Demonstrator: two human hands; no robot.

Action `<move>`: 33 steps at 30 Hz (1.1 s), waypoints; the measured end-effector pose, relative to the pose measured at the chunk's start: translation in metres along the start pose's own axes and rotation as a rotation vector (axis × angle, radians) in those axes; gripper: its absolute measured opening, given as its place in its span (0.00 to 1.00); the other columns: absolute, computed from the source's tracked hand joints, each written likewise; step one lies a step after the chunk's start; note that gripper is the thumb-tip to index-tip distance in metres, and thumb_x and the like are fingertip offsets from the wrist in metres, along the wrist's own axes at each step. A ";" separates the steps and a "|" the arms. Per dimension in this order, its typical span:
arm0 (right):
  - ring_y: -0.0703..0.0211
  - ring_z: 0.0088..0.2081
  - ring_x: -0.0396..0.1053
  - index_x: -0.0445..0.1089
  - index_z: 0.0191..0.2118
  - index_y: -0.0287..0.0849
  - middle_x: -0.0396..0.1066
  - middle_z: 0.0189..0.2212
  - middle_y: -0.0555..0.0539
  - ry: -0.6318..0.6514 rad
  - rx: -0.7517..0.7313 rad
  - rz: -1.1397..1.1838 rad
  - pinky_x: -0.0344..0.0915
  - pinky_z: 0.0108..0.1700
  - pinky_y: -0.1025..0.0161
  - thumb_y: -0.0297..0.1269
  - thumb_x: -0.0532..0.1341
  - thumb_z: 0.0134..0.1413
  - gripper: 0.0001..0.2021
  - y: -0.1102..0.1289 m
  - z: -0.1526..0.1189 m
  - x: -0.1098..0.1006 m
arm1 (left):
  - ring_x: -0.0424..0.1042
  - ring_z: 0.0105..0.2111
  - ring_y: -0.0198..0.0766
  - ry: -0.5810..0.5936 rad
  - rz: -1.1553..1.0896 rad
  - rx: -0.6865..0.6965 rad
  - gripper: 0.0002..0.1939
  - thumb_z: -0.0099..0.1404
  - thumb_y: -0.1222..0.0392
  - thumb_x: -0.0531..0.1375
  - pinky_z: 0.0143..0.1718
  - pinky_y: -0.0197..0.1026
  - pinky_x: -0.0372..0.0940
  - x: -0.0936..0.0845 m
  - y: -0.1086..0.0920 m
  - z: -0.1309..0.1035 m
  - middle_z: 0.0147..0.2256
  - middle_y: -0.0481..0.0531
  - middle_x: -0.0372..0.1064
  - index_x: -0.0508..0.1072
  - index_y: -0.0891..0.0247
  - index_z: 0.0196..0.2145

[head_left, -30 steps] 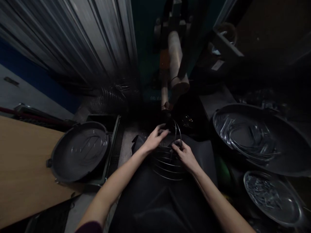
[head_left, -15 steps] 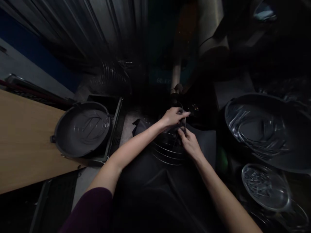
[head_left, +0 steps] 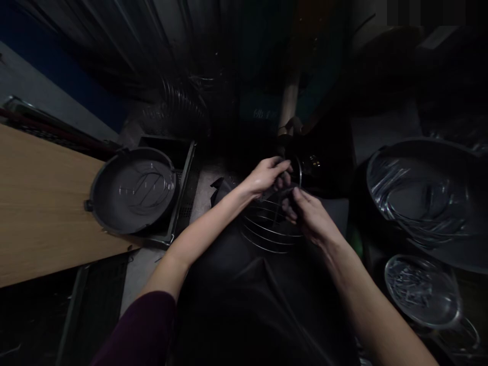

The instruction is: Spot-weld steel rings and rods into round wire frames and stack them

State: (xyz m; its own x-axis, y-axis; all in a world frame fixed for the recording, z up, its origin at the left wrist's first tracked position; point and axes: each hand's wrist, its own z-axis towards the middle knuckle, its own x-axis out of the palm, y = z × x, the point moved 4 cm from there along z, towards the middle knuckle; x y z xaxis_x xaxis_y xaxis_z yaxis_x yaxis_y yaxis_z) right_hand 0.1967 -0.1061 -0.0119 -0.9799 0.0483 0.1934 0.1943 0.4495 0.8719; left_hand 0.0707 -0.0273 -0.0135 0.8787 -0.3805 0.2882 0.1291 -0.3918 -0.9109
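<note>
Since half a second ago my view has drifted right and both hands have edged up toward the dark machine. Largest first: the pale wooden tabletop [head_left: 34, 203] lies at left, the big grey metal basin of wire pieces [head_left: 423, 198] at right, the round dark pan [head_left: 131, 190] near the table. Between them the stack of concentric steel wire rings [head_left: 269, 231] rests on dark cloth in front of me. My left hand [head_left: 265, 175] pinches the upright top ring; my right hand [head_left: 310, 218] closes its fingers on the same wire, hands nearly touching. I judge a firm, level grip best, feeding the ring squarely.
</note>
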 end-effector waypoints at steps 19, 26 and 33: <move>0.66 0.21 0.59 0.64 0.29 0.40 0.64 0.21 0.51 0.142 -0.035 -0.369 0.57 0.22 0.67 0.55 0.65 0.42 0.21 0.015 0.004 -0.011 | 0.50 0.60 0.58 0.014 1.266 0.400 0.35 0.57 0.55 0.59 0.58 0.63 0.47 0.000 0.073 -0.124 0.58 0.63 0.53 0.54 0.60 0.61; 0.66 0.23 0.58 0.65 0.30 0.42 0.61 0.21 0.53 -0.016 -0.251 -0.242 0.57 0.24 0.68 0.51 0.68 0.39 0.19 0.031 0.009 0.004 | 0.63 0.42 0.50 -0.084 1.286 0.650 0.40 0.54 0.52 0.57 0.44 0.53 0.58 -0.007 0.063 -0.077 0.43 0.59 0.61 0.50 0.63 0.63; 0.73 0.15 0.45 0.62 0.30 0.42 0.51 0.16 0.59 -0.003 -0.268 -0.140 0.41 0.15 0.71 0.48 0.70 0.36 0.21 0.101 0.044 0.009 | 0.63 0.42 0.47 -0.267 0.961 0.938 0.40 0.50 0.59 0.60 0.45 0.52 0.59 -0.008 -0.011 -0.042 0.43 0.56 0.61 0.49 0.59 0.59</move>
State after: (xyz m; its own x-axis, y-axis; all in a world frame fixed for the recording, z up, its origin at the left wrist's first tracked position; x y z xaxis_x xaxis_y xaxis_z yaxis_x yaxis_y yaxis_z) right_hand 0.2059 -0.0213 0.0577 -0.9981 0.0052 0.0618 0.0616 0.2010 0.9777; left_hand 0.0425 -0.0553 0.0061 0.8453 0.0355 -0.5331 -0.4101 0.6825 -0.6050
